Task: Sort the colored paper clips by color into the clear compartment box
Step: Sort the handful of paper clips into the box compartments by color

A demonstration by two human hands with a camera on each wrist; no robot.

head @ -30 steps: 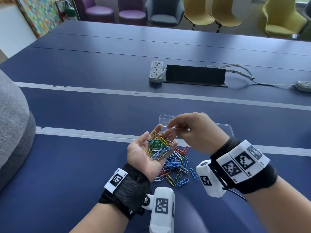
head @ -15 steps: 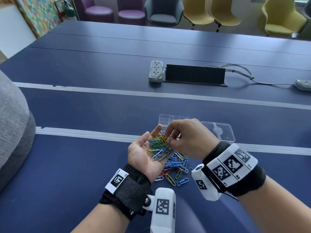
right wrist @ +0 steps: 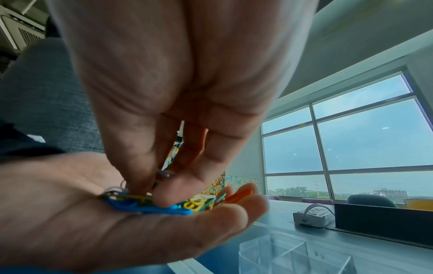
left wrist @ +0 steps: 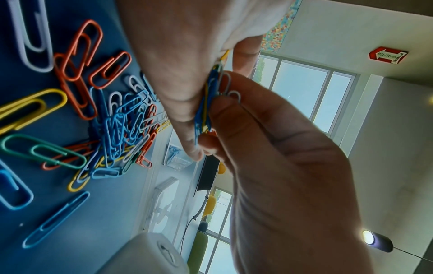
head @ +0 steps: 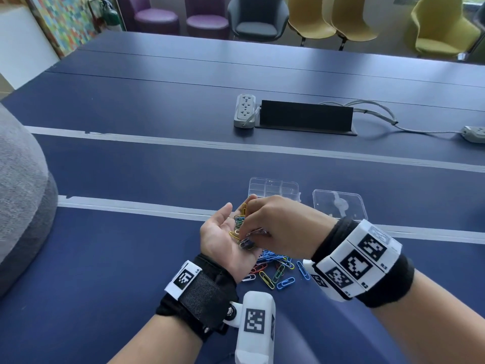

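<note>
My left hand (head: 220, 232) is held palm up above the table and carries a heap of coloured paper clips (head: 240, 222). The fingertips of my right hand (head: 246, 229) dip into that heap from the right. In the right wrist view the thumb and forefinger pinch clips (right wrist: 150, 205) lying on the palm. The left wrist view has a grey clip (left wrist: 226, 83) sticking up between the two hands. More clips lie in a loose pile (head: 275, 264) on the table under my hands. The clear compartment box (head: 273, 187) stands just beyond them.
The box's clear lid (head: 338, 204) lies to the right of the box. Farther back sit a power strip (head: 245, 110), a black cable flap (head: 305, 116) and cables. A grey cushion (head: 21, 193) fills the left edge. Chairs line the far side.
My right hand has drawn back from over the box, toward me and down into the clips on my left palm. The box and lid now show. The left hand has barely moved.
</note>
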